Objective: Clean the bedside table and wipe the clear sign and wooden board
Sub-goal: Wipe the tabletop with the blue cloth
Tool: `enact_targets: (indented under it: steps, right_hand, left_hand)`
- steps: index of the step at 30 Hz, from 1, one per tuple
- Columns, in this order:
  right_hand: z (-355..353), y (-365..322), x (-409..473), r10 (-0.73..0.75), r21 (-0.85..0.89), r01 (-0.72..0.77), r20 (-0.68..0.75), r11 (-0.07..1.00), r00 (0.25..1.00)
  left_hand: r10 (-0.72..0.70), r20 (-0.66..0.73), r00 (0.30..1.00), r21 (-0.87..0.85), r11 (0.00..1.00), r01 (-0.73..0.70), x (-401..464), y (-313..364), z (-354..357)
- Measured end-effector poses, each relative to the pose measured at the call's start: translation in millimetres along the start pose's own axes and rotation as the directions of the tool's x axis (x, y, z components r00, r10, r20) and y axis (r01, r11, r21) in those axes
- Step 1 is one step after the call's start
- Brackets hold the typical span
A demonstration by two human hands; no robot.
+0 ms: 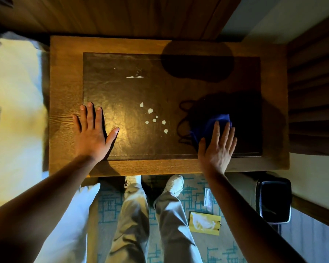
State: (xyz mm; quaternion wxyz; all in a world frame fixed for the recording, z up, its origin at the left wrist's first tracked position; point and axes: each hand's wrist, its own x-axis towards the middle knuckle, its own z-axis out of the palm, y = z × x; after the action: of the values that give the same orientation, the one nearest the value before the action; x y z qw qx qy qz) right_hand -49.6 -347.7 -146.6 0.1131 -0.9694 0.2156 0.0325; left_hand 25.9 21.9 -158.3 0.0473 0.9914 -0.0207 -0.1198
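Your right hand had its grip spread flat, fingers straight, pressing a dark blue cleaning cloth onto the bench near its right front part. Your left hand lay open too, palm down with fingers fanned out and the thumb stretched to the right, holding nothing; it rested across the line where the pale border meets the dark centre.

That bench was a rectangular wooden bedside table with a lighter grained rim and a dark, leather-like inset panel. Between your two hands, on the panel, sat a scatter of small white blobs, and farther back a thin white smear. Warm light pooled on the panel just right of your left thumb. A rounded dark shadow lay over the back right of the panel, and the zone around the cloth was deep in shade, with looping dark outlines beside it that you could not identify.

Behind the bench ran brown wood wall panelling. To the left lay pale bedding, brightly lit. Down at your feet, white shoes stood on a beige carpet with a teal line pattern. On that carpet, right of your legs, lay a flat yellowish wooden board, and just above it a small clear sign, both well apart from the bench top. A dark waste bin stood at the far right.
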Motion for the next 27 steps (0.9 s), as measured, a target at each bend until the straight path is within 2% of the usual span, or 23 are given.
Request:
enact_targets:
  steps: [5,12,14,19,23,27]
  right_hand:
    - [7.4,-19.3,26.0,0.064,-0.012,-0.063,0.018,0.998,0.998]
    - [5.4,-45.2,109.4,0.019,-0.01,-0.02,-0.034,1.0,0.999]
    - [6.8,-63.0,110.0,-0.041,-0.032,0.04,-0.013,0.999,0.999]
    - [12.2,-80.0,49.0,-0.347,-0.04,0.35,0.066,0.936,0.936]
    - [14.1,-42.6,-19.7,-0.45,-0.015,0.453,0.076,0.892,0.89]
    - [11.7,-12.1,-25.7,-0.515,-0.058,0.528,0.16,0.847,0.842]
  left_hand:
    - [-0.013,-0.017,1.0,-0.003,1.0,0.013,0.6,-0.3,4.8]
    - [0.002,-0.078,0.997,0.009,1.0,-0.001,0.1,-2.9,10.7]
    - [0.004,-0.071,0.997,0.014,1.0,-0.003,2.1,-3.9,12.1]
    - [-0.004,-0.058,0.998,0.002,1.0,0.004,1.6,-6.3,13.8]
    - [0.028,-0.066,0.997,-0.019,0.999,-0.03,-10.1,-10.6,17.3]
    - [0.036,-0.085,0.996,-0.043,0.998,-0.04,-26.8,-15.8,24.0]
